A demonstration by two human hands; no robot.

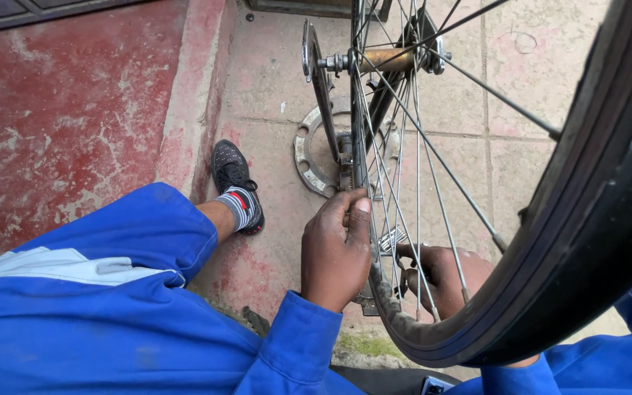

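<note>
Bicycle wheel (433, 168) upright; our left hand (336, 252) pinches rim (385, 292), right hand (440, 278) behind spokes (404, 146), grip hidden, cannot tell; work midway, we judge.

No packages, labels, signs or screens visible.

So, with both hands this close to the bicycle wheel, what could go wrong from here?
1. The right hand reaches between the spokes; if the wheel turns, fingers may be pinched.
2. The left hand rests at the chain and sprocket, where it may be nipped.
</note>
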